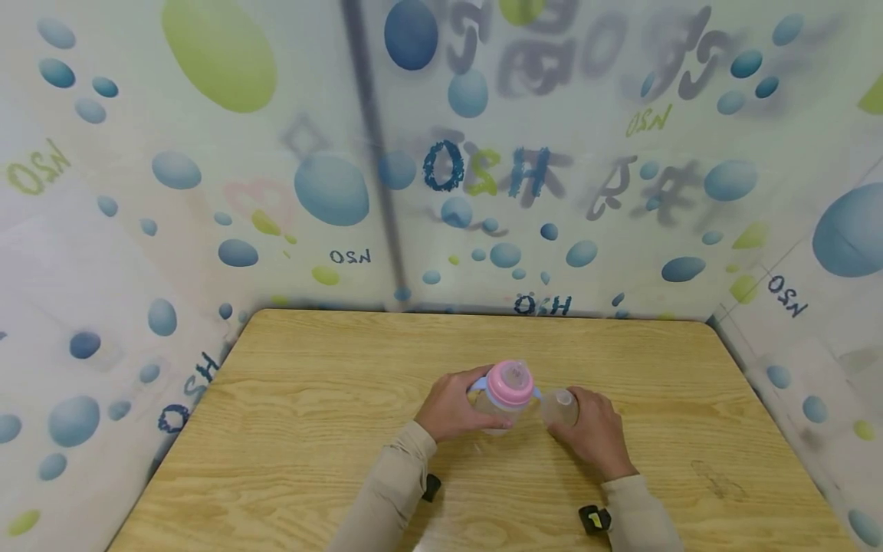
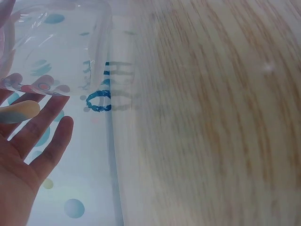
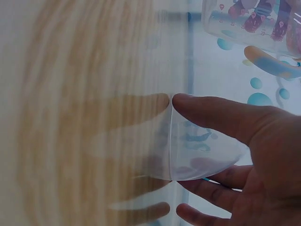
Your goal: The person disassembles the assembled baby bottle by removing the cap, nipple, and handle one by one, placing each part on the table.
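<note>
A clear baby bottle (image 1: 491,405) with a pink collar (image 1: 509,389) and two light-blue handles is in my left hand (image 1: 451,406), which grips its side with thumb and fingers. In the left wrist view the clear bottle (image 2: 56,44) is raised off the tabletop, and the left hand (image 2: 28,155) is partly cut off. To the right of the bottle, a clear domed cap (image 1: 556,408) stands rim down on the table. My right hand (image 1: 596,429) holds this cap (image 3: 207,153) between thumb and fingers.
Both hands work over a wood-grain table (image 1: 310,399). A wall (image 1: 593,215) with blue and green spots rises behind it, and side walls stand left and right. Black wrist devices show at the left wrist (image 1: 431,487) and right wrist (image 1: 593,520).
</note>
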A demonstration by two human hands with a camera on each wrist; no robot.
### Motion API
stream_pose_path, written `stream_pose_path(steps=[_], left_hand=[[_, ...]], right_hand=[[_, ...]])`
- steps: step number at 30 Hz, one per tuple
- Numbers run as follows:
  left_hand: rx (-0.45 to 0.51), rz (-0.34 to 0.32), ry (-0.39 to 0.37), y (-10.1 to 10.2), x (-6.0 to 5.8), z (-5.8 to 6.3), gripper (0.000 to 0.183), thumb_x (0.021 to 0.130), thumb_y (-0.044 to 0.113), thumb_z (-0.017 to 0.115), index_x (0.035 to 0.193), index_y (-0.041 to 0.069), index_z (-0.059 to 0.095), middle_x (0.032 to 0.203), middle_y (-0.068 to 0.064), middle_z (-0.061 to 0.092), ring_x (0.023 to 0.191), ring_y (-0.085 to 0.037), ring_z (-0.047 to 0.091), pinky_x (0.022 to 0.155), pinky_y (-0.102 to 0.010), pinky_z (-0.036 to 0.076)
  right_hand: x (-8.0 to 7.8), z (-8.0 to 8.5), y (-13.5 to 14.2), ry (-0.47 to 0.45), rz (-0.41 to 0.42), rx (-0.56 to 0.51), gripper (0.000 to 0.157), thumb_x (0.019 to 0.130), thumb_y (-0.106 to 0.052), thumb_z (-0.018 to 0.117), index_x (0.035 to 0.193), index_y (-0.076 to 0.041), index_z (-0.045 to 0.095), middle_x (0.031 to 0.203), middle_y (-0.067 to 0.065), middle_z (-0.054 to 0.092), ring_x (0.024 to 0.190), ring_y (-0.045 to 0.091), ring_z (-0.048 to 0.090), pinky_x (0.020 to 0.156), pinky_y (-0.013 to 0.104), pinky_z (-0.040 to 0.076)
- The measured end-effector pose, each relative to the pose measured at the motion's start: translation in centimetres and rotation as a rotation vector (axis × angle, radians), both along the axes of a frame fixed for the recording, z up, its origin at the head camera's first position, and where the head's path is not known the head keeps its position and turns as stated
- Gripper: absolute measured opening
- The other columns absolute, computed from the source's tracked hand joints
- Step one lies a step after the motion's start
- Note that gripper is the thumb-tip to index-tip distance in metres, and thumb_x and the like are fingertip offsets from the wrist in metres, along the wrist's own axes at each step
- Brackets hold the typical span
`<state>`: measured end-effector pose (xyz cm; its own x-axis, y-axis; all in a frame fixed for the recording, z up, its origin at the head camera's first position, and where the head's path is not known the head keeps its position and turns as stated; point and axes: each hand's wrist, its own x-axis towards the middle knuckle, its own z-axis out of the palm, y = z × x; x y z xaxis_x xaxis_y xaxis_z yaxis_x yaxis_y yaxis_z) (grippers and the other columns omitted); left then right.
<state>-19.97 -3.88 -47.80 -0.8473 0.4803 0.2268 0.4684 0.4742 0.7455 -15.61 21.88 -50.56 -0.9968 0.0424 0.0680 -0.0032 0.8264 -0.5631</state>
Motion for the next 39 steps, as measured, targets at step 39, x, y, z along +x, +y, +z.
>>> stream_pose_path(steps=[39], left_hand=[[-0.003, 0.008, -0.017, 0.3, -0.2, -0.2, 0.079, 0.068, 0.047, 0.09, 0.136, 0.017, 0.062, 0.121, 0.005, 0.069, 0.104, -0.009, 0.065, 0.087, -0.031, 0.053]], right_hand=[[1.1, 5.0, -4.9, 0.249, 0.172, -0.436, 0.061, 0.102, -0.03, 0.058, 0.152, -0.003, 0.037, 0.14, 0.016, 0.055, 0.137, 0.039, 0.039, 0.106, 0.068, 0.03]])
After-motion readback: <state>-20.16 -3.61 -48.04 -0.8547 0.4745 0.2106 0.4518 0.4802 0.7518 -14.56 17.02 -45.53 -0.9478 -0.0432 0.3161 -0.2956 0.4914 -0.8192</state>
